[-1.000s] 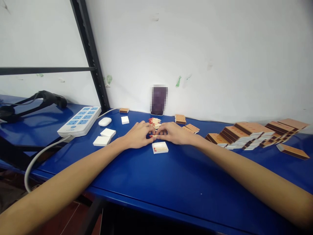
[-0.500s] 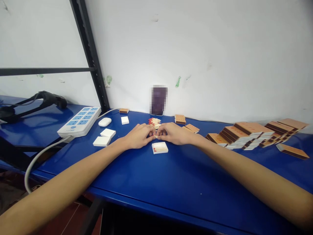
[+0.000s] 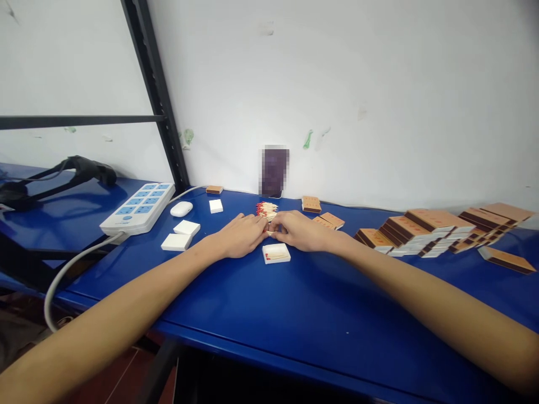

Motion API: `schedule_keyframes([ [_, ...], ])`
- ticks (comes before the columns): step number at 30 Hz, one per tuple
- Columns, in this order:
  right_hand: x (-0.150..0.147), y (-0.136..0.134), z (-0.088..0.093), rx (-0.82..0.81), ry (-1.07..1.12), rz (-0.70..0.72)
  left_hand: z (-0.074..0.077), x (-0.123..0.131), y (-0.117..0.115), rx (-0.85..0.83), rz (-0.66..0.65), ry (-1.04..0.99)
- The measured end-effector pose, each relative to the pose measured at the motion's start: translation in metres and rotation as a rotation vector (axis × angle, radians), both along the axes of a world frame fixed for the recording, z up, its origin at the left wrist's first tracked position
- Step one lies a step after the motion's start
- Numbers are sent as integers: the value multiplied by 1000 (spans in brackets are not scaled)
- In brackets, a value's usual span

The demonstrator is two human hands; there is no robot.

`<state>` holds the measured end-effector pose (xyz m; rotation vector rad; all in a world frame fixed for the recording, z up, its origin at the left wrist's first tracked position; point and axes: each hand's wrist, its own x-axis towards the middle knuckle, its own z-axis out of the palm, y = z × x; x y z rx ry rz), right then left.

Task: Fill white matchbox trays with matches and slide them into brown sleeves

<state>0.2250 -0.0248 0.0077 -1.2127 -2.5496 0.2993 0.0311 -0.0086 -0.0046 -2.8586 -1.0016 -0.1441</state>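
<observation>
While the right hand is pinching a few matches between thumb and fingers, the left hand is resting at their red heads, its grip remaining indeterminable; these are sitting between tray and pile on the desk.

Left hand has changed most: a second ago thumb and fingers stood apart with a clear gap; now hand flatter, fingers lowered over that gap, thumb mostly hidden. Its fingertips have also shifted right, up against or very close to those of the right hand. Matches between the hands now more covered, fewer red heads showing at their left end.
</observation>
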Motion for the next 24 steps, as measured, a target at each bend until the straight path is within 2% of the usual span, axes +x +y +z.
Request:
schedule_keyframes([
  [10,6,8,-8,-11,-24,30,5,0,-1,24,24,99],
  [17,4,8,-10,58,-26,76,4,0,0,-13,16,104],
  [20,7,10,-7,67,-44,110,7,0,-2,-6,8,93],
  [24,10,6,6,60,-83,118,14,0,-7,12,18,66],
])
